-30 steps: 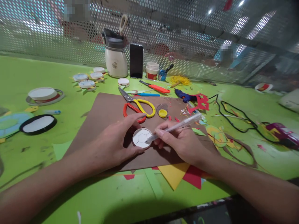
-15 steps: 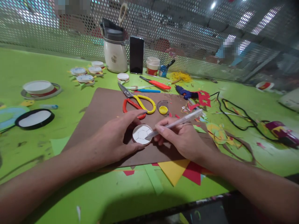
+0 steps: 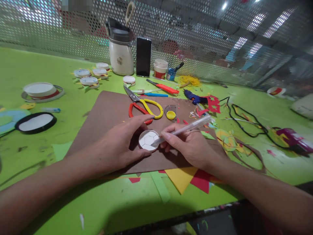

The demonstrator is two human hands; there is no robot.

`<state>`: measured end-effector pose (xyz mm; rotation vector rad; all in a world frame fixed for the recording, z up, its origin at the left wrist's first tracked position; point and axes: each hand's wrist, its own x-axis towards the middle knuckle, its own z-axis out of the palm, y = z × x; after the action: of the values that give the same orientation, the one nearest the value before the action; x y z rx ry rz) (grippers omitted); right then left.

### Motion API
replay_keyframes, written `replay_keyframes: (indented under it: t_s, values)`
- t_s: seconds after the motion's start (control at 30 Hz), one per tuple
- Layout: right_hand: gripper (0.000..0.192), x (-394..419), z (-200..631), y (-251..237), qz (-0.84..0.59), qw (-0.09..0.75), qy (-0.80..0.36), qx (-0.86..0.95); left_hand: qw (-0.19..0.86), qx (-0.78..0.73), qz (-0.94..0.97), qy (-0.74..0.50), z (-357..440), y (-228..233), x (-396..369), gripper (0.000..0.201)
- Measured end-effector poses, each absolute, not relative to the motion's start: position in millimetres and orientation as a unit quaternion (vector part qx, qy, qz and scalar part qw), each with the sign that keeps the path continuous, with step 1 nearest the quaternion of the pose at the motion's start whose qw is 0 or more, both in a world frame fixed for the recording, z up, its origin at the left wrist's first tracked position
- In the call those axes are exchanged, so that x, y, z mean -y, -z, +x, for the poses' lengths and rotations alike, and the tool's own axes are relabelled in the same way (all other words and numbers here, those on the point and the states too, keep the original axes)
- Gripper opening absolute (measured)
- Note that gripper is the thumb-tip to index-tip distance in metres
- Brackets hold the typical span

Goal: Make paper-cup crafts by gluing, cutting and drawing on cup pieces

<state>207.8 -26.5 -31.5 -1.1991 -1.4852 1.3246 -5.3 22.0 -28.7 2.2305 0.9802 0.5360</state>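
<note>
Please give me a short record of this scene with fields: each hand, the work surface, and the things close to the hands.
left hand: steadies a white round disc
right hand: grip on a clear pen, tip on the disc
surface: brown sheet on green table
nearby: scissors, yellow cap, glue gun

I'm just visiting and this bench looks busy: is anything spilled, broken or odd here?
Nothing looks broken or spilled. It is only cluttered: red paper offcuts and a loose black cord lie scattered on the green table. The left hand steadies a small white round disc while the right hand holds a clear pen to it.
</note>
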Motion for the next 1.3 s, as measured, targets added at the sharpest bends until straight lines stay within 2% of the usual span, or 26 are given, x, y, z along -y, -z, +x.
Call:
replay_keyframes:
  t_s: [0.9,1.3]
  values:
    - [0.016,28.4,208.2,25.0,-0.49,0.389,-0.542,0.561,0.325,-0.37,0.849,-0.192,-6.9,31.0,-23.3,0.062]
    - [0.017,25.5,207.8,32.1,-0.483,0.409,-0.538,0.557,0.32,-0.38,0.847,-0.189,-6.2,29.1,-20.6,0.044]
